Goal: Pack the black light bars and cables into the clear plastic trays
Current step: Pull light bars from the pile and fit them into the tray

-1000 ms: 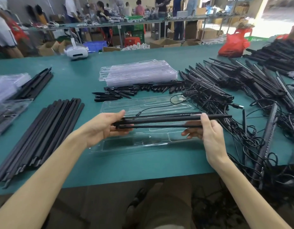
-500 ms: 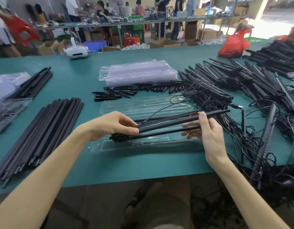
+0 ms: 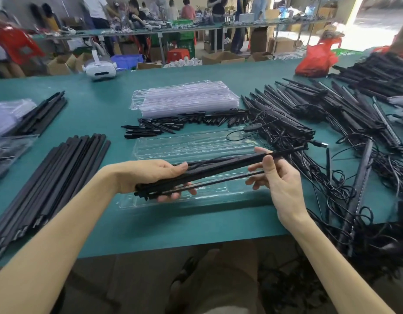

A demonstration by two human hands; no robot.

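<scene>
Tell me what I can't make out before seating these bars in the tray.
Head view: how many light bars are in the bundle; they overlap, and the left hand covers their near ends.
Head view: the tray slots under the bundle; bars, right hand and glare hide them.
Head view: where the tangled cables end; the right edge cuts them off.

Glossy clear plastic tray [image 3: 150, 146], matt bars [image 3: 218, 168]

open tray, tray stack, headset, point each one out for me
open tray [image 3: 191, 145]: head view, bare far half of its floor
tray stack [image 3: 184, 98]: head view, middle of the top tray
headset [image 3: 101, 70]: head view, white front visor
</scene>
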